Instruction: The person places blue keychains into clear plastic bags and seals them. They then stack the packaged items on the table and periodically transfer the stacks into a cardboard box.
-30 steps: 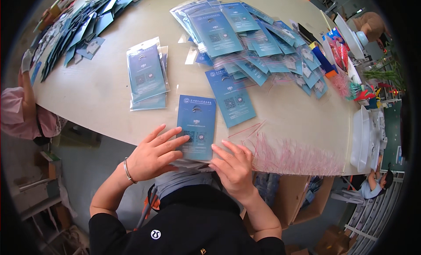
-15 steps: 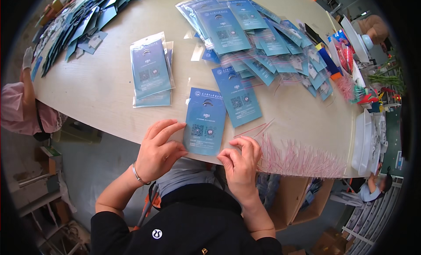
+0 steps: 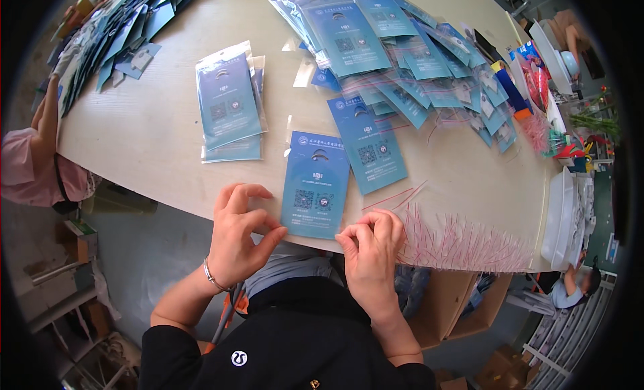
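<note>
A blue printed card in a clear plastic bag (image 3: 315, 182) lies flat at the table's near edge, with a hang slot towards its top. At its lower left corner, my left hand (image 3: 241, 232) pinches with thumb and forefinger, the other fingers lifted and curved. My right hand (image 3: 372, 252) has its fingertips pressed together on the lower right corner. A second bagged blue card (image 3: 367, 145) lies slanted just behind and to the right. To the left behind my left hand is a small stack of bagged cards (image 3: 228, 105).
A large heap of bagged blue cards (image 3: 416, 61) covers the far right. Thin red-and-clear strips (image 3: 463, 246) lie along the near right edge. White trays (image 3: 560, 219) stand at the right. Another person's arm (image 3: 48, 122) reaches to a pile of blue cards (image 3: 124, 38) at far left.
My left hand's fingers have spread a little and drawn back from the card's left side; its thumb stays by the lower corner. My right hand has hardly moved. The other person's hand has shifted farther.
</note>
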### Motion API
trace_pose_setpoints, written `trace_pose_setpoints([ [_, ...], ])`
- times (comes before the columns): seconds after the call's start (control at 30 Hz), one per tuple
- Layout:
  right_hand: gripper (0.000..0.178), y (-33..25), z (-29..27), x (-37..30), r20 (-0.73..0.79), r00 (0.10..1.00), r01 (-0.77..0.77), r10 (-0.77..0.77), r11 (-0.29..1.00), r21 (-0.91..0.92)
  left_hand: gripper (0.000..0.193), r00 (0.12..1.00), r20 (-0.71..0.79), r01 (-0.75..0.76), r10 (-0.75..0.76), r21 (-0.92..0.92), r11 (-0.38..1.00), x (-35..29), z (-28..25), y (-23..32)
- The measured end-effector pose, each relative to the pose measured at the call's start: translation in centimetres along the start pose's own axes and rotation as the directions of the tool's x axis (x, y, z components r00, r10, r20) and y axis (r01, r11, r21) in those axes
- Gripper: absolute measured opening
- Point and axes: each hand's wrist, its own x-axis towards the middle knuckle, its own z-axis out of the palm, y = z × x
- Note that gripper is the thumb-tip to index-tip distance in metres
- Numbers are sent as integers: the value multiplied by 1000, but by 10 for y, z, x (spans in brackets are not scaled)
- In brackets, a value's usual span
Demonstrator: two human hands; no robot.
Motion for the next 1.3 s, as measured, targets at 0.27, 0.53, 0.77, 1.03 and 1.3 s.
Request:
trace_pose_setpoints([
  [0.27,21,-7,-3,6,22,996,-84,85,996,-33,18,994,-56,100,-97,43,994,-3,8,7],
  [0.53,26,-4,-3,9,-25,987,-155,156,987,36,43,880,201,-459,429,136,878,-15,32,8],
  [0.77,29,3,-7,7,-184,983,13,-3,998,54,47,854,345,-516,388,476,712,-9,35,18],
  [1.03,62,4,-1,19,35,997,75,-67,933,-351,24,650,-97,-706,754,290,646,-28,-18,-15],
  [1.3,72,-27,18,-7,87,982,184,-169,957,-225,46,900,-83,-317,427,547,775,63,-20,-38],
])
